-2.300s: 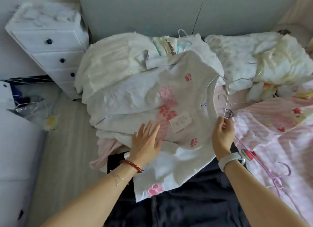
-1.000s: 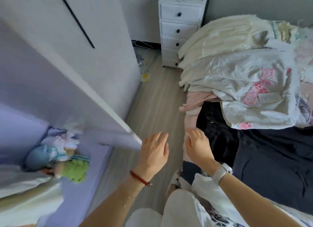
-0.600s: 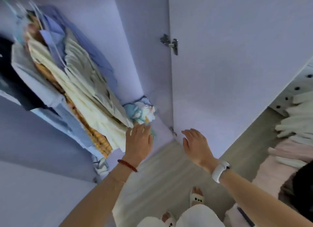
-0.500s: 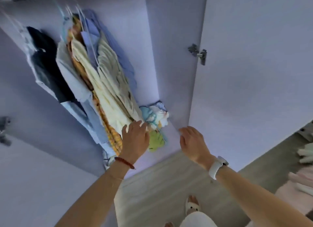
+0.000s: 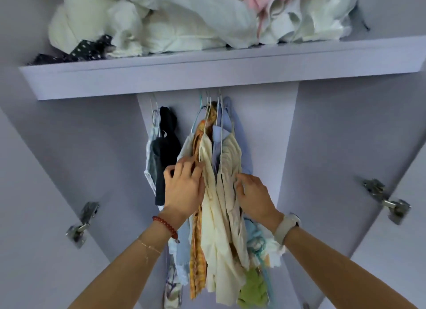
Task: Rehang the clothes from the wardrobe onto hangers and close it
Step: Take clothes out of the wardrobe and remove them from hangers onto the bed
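I look up into the open lilac wardrobe. A bunch of clothes hangs on thin wire hangers (image 5: 208,106) under the shelf: a cream shirt (image 5: 216,216), an orange patterned garment (image 5: 196,251), a blue shirt (image 5: 216,147) and a beige one (image 5: 230,156). My left hand (image 5: 184,189) presses with curled fingers into the left side of this bunch. My right hand (image 5: 253,195) touches its right side at the beige shirt. A black garment (image 5: 167,152) and a pale one (image 5: 151,161) hang apart to the left.
The shelf (image 5: 207,73) above carries a heap of white, pink and dark dotted clothes (image 5: 184,20). Both wardrobe doors stand open, with hinges at left (image 5: 83,221) and right (image 5: 387,202). A green and light blue bundle (image 5: 255,283) lies low behind the hanging clothes.
I turned from the bed to the wardrobe and my view tilted up. Both hands rose from near the clothes' bottom to their middle and now bracket the hanging bunch.
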